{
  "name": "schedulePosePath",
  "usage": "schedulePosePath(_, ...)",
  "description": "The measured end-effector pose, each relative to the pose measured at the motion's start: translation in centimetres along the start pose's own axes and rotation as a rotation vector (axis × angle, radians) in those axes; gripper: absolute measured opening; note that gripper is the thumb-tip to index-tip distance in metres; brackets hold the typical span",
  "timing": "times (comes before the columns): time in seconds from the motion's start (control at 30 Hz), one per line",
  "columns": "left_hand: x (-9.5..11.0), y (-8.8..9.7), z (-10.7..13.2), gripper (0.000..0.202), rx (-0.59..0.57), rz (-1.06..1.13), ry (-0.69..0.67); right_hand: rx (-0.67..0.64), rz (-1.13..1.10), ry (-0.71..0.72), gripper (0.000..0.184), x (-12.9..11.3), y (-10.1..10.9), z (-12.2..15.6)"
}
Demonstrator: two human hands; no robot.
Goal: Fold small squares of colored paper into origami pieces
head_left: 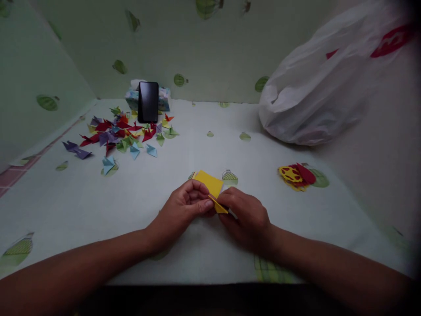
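Observation:
Near the front middle of the table, both my hands meet on a small folded piece of yellow origami paper (219,206). My left hand (189,202) pinches its left end between thumb and fingers. My right hand (245,215) grips the right end, with some fingertips hidden behind the paper. Just beyond the folded piece lies a flat yellow paper sheet (208,182), apparently on a stack with pale edges; its near part is covered by my hands.
Many folded paper cranes (121,134) in several colours are heaped at the back left. A black phone (148,102) leans against a tissue box (164,98). Yellow and red paper cut-outs (292,174) lie at right, before a large white plastic bag (305,96).

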State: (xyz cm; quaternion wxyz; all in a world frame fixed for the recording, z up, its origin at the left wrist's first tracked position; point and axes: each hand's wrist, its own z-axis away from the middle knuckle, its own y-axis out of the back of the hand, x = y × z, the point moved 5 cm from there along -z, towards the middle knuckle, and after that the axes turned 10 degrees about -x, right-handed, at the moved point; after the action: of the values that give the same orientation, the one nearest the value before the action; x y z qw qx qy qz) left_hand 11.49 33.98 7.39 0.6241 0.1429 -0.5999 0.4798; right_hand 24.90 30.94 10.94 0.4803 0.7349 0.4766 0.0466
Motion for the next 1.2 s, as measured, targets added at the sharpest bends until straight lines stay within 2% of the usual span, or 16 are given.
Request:
schedulePosePath(0.23, 0.28, 0.00, 0.13, 0.014, -0.018, -0.095, -0.018, 0.051, 0.035, 0.006, 0.014, -0.24, 0.20, -0.10)
schedulePosePath(0.53, 0.53, -0.08, 0.05, 0.016, -0.065, -0.082, -0.040, 0.054, 0.064, -0.012, 0.014, 0.14, -0.14, 0.31)
schedulePosePath(0.73, 0.43, 0.07, 0.21, 0.017, -0.057, -0.071, -0.037, 0.059, 0.062, -0.015, 0.014, 0.20, -0.23, 0.49)
schedulePosePath(0.9, 0.43, 0.08, 0.21, 0.019, -0.065, -0.086, -0.038, 0.042, -0.006, -0.101, 0.014, 0.54, -0.29, 0.44)
schedulePosePath(1.07, 0.44, 0.06, 0.20, 0.018, -0.048, -0.097, -0.026, 0.050, 0.072, -0.003, 0.016, 0.20, -0.28, 0.34)
schedulePosePath(1.2, 0.41, 0.08, 0.21, 0.017, -0.036, -0.101, -0.025, 0.057, 0.079, -0.014, 0.021, 0.46, -0.30, 0.29)
